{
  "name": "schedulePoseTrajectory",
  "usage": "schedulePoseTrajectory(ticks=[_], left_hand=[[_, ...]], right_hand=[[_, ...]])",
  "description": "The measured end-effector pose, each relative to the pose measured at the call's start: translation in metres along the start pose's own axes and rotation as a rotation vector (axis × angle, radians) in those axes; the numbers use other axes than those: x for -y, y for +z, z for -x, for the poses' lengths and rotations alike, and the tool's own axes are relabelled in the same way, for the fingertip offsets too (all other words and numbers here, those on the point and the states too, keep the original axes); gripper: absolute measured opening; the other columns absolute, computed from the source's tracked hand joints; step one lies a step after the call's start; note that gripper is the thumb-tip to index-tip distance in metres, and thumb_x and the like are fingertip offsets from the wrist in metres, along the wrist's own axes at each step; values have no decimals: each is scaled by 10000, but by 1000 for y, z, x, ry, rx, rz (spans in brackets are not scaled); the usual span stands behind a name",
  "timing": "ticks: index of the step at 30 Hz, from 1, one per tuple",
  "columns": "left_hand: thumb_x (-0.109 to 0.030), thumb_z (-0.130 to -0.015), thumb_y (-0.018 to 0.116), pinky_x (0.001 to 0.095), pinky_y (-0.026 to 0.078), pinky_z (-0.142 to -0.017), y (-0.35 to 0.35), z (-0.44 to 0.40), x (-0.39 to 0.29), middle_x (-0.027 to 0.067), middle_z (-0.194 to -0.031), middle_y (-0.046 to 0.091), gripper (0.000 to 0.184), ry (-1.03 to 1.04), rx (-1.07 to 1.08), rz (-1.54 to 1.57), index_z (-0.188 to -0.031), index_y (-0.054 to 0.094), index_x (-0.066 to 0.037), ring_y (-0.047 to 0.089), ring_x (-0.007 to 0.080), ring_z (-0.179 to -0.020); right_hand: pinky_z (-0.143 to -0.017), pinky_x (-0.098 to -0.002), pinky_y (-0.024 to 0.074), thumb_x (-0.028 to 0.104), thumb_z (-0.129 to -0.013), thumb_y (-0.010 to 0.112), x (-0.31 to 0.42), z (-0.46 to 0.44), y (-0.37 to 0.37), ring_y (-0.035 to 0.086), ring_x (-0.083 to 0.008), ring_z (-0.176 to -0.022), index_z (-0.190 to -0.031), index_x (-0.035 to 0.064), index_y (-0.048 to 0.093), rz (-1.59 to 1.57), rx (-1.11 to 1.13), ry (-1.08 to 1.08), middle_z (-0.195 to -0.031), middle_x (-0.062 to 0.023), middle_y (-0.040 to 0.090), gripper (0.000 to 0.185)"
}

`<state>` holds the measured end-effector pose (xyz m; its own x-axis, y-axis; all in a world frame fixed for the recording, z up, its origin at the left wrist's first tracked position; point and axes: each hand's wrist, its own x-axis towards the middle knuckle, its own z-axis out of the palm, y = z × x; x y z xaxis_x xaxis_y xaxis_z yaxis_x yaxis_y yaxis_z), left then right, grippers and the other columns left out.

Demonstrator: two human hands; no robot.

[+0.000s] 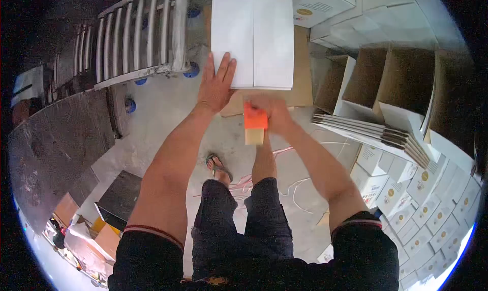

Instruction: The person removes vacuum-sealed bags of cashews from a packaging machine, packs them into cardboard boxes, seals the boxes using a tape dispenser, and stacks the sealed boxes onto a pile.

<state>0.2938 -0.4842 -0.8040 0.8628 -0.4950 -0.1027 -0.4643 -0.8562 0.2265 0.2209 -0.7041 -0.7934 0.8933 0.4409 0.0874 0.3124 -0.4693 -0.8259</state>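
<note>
A white cardboard box (234, 32) stands at the top centre, its two flaps closed and meeting in a seam down the middle. My left hand (218, 82) rests on the box's near left corner, fingers stretched out over the white surface. Just below the near edge of the box, my right hand (272, 113) grips an orange tape dispenser (255, 119) with a yellowish tape roll (253, 136). The right hand is blurred by motion, and its fingers are partly hidden behind the dispenser.
Under the box lies a brown cardboard sheet (302, 77). Open boxes (406, 82) and folded cartons (371, 133) stand at right, with stacked white boxes (422, 189) below. A metal rack (137, 37) is at upper left. Pink and white straps (300, 194) litter the floor.
</note>
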Motion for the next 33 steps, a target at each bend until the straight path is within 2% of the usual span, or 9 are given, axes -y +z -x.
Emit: schedulePoseTrajectory(ticks=[4,10,16,19,23,26,30,31,33], left_hand=[[-381,-777,741,565,206,-1160,-2,-2,-1,128,-1586,188,915,3,25,-66,-1503,275,-77,141,459,-1440],[-475,-853,604,571,94,-1174,-14,-18,12,175,-1579,197,851,163,8,-9,-1495,272,-24,147,388,-1462],[-533,-865,575,580,124,-1162,-3,-134,24,149,-1586,186,831,139,-148,-83,-1493,291,-69,167,413,-1447],[-606,-892,499,548,227,-1141,-26,-188,12,157,-1500,373,733,79,-248,-308,-1415,447,-96,300,394,-1395],[-522,-911,540,499,250,-1130,-28,-238,14,257,-1410,411,764,103,-312,-349,-1412,365,28,347,386,-1345],[-550,-897,553,512,246,-1134,-52,-284,12,243,-1431,402,821,-29,106,-184,-1432,339,35,332,393,-1359],[-666,-900,452,460,269,-1146,-73,-346,25,154,-1569,273,776,-338,604,136,-1508,317,-203,243,380,-1433],[-653,-914,430,514,431,-1023,-58,-339,25,182,-1368,532,691,-360,561,3,-1392,499,-158,518,346,-1259],[-688,-907,397,471,439,-1016,-56,-328,26,160,-1225,620,689,-296,401,-78,-1240,609,-123,540,323,-1226]], right_hand=[[-816,-428,520,170,-675,722,12,58,41,646,-350,-934,-1029,63,628,-96,-3,62,-987,-141,663,382],[-865,-415,521,92,-765,657,-49,28,59,641,-338,-998,-1110,48,654,-66,-94,38,-1078,-142,674,348],[-1019,-506,393,233,-760,668,-67,-7,48,555,-349,-1160,-1177,124,640,236,45,162,-1162,-129,645,431],[-1055,-560,313,316,-738,679,-81,-5,54,500,-369,-1224,-1182,155,643,160,139,198,-1222,-141,611,474],[-1042,-570,324,293,-703,702,-95,-10,69,486,-406,-1223,-1160,120,643,204,322,509,-1223,-192,584,492],[-1046,-566,320,260,-707,700,-100,2,66,477,-430,-1217,-1139,84,639,216,257,521,-1203,-221,575,470],[-954,-533,418,226,-716,689,-113,36,41,562,-422,-1092,-1073,50,652,77,360,531,-1087,-212,633,400],[-914,-500,460,221,-722,684,-118,46,25,601,-387,-1052,-1060,50,655,-15,482,543,-1052,-201,656,381],[-860,-433,515,199,-721,691,-127,75,1,654,-337,-967,-1014,47,665,-211,660,602,-973,-178,686,331]])
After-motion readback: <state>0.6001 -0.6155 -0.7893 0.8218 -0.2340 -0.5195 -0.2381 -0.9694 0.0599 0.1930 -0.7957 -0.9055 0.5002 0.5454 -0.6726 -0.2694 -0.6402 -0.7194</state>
